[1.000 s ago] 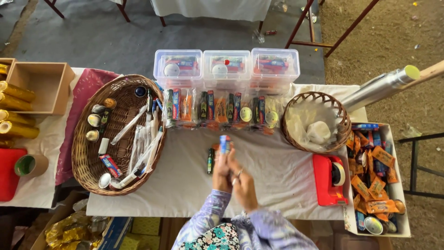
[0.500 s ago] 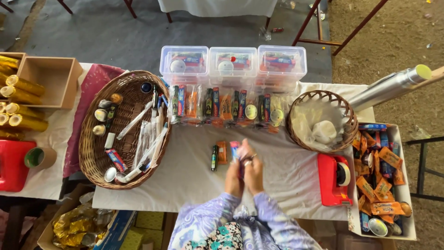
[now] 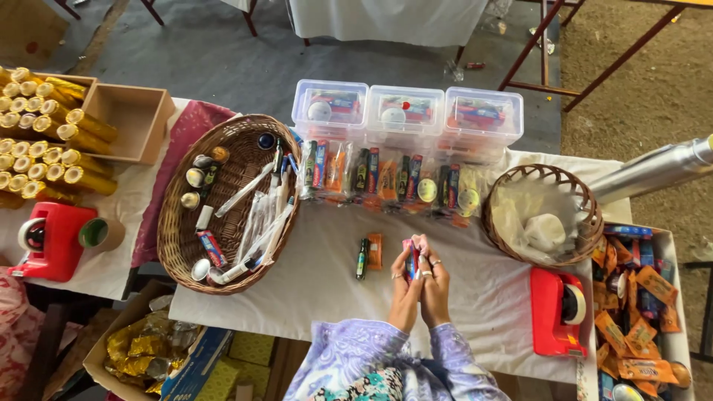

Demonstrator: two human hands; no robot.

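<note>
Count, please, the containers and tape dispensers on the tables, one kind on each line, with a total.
Clear lidded plastic boxes: 3
Woven baskets: 2
Red tape dispensers: 2
Open wooden box: 1
Total: 8

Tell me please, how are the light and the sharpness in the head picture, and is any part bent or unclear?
Head view: soft, even daylight, no hard shadows on the white tablecloth. Glare shows on the silver tube and the clear lidded boxes. The wide lens bends the table edges. The small packet between both hands is too small to read clearly; left hand and right hand look slightly soft.
</note>
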